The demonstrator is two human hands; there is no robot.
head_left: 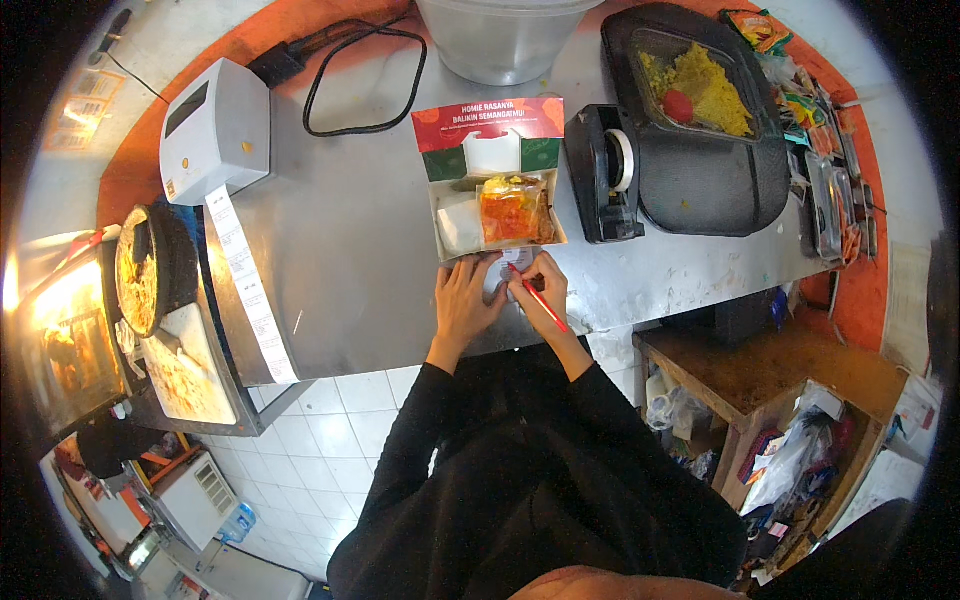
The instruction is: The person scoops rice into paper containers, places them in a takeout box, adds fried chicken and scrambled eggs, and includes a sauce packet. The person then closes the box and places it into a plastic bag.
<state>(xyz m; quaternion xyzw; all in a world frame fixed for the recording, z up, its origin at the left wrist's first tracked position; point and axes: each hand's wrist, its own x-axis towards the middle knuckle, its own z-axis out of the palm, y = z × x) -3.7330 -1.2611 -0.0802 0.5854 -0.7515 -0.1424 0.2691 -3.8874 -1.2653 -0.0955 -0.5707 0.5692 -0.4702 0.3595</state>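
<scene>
My right hand (541,290) grips a red pen (547,308), its tip resting on a small white paper slip (509,262). Beside it, my left hand (466,298) lies flat with fingers stretched, its fingertips at the slip's left edge. Just beyond both hands stands an opened food box (432,190) with a red and green printed lid raised at the back. Inside it are a pale white packet (460,226) and a clear bag of orange-yellow food (513,211).
A tape dispenser (604,180) and a black basket (715,195) with yellow food stand right of the box. At left, a white receipt printer (218,130) trails a long paper strip (248,285) over the steel counter (350,240). A clear tub (505,45) and black cable (308,105) lie farther back.
</scene>
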